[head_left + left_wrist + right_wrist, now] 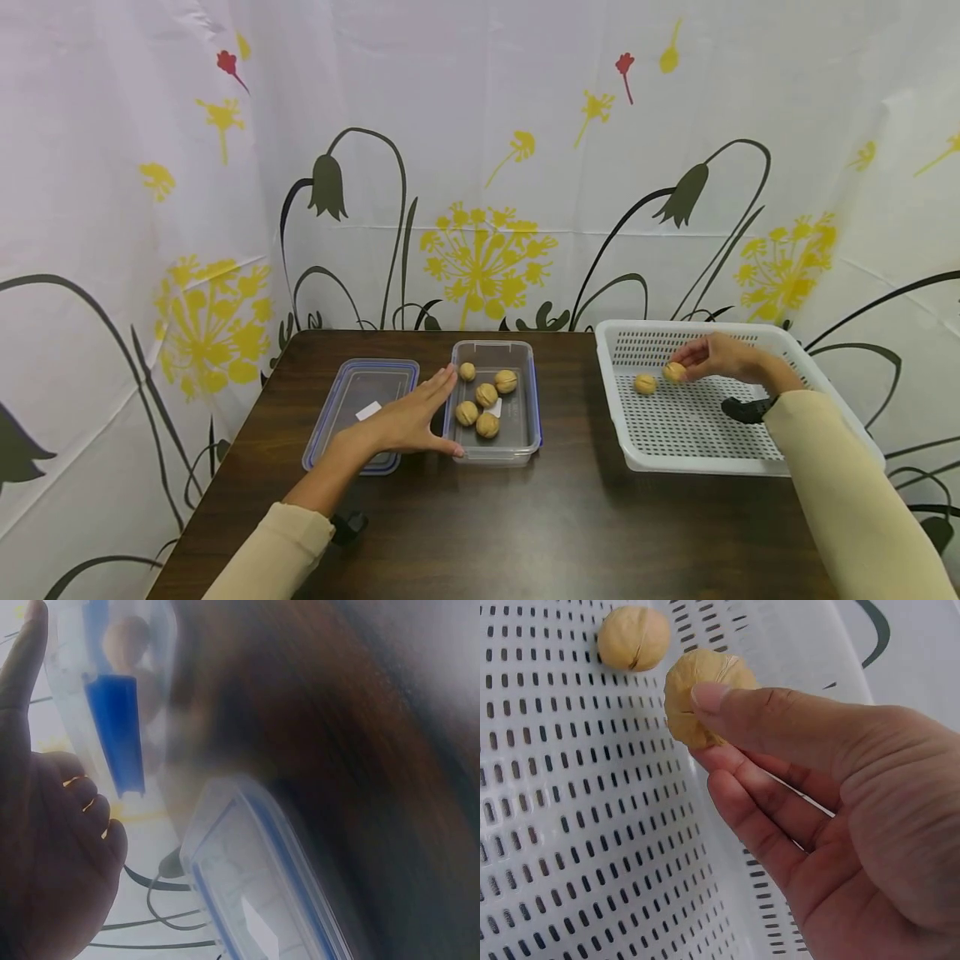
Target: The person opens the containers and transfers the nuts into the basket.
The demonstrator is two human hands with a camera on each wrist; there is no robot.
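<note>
In the head view my right hand pinches a walnut between thumb and fingertips, inside the white perforated basket. A second walnut lies on the basket floor to its left; both show large in the right wrist view. My left hand is spread along the left side of a clear plastic container, fingers extended along that side and thumb at its near left corner. Several walnuts sit inside this container with a small white slip. A blue side clip on it shows in the left wrist view.
A clear lid with a blue seal lies left of the container, partly beneath my left forearm in the head view. Everything stands on a dark wooden table. Behind it hangs a flower-patterned curtain.
</note>
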